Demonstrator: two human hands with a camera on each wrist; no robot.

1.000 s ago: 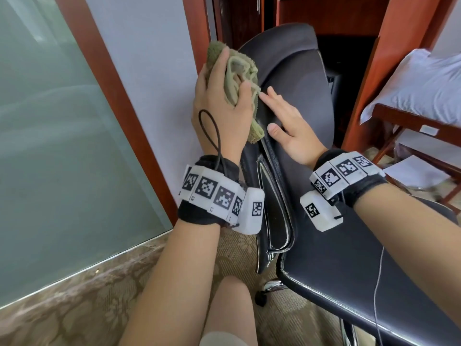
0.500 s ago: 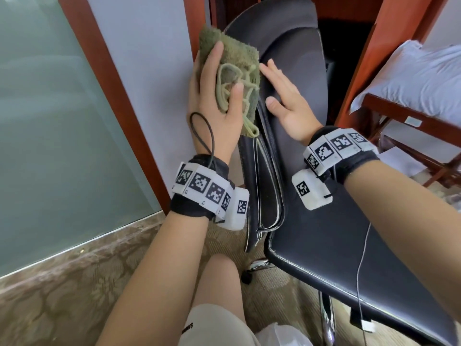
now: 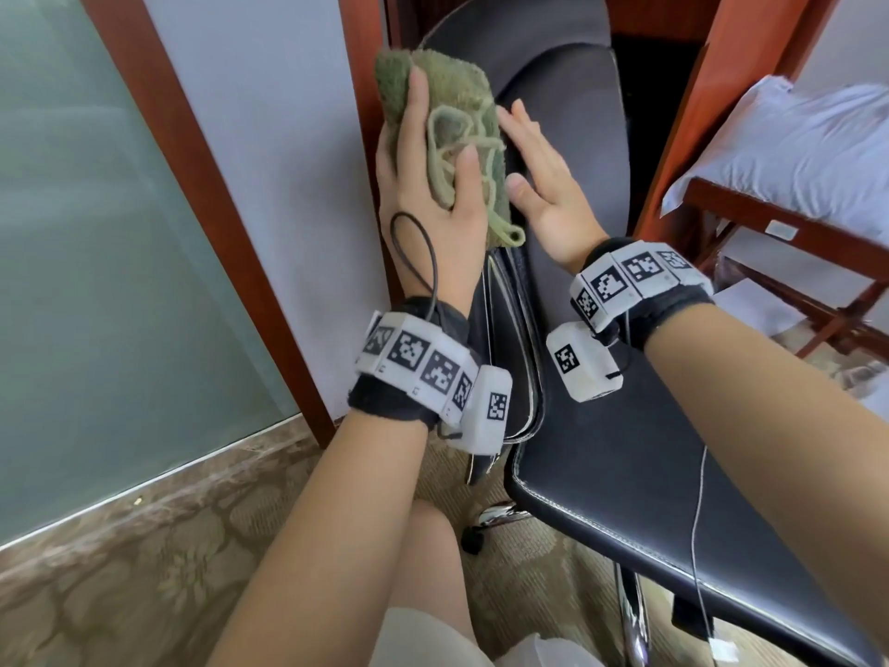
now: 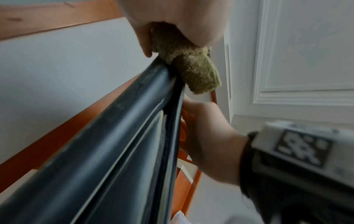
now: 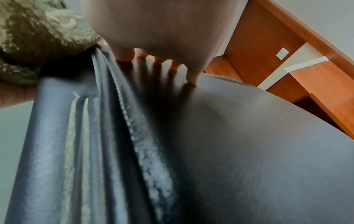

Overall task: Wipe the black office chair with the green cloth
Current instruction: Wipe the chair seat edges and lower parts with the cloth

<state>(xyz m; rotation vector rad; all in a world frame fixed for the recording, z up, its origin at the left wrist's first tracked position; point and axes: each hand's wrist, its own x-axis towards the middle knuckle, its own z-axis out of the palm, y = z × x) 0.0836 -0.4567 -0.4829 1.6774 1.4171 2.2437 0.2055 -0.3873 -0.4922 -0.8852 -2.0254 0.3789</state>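
The tall black leather office chair backrest (image 3: 563, 137) is hemmed in: a red-brown wooden door frame (image 3: 358, 65) and grey wall stand just left of it, a wooden post (image 3: 673, 137) close on its right. Its broad front face lies open.

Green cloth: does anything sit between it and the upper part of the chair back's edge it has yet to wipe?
Nothing visible does. The left hand holds the green cloth on the chair back edge; the right hand rests flat on the front face, beside the cloth's path.

Fuzzy terry cloth (image 3: 435, 117); smooth leathery chair (image 3: 640, 454) (chromed base).
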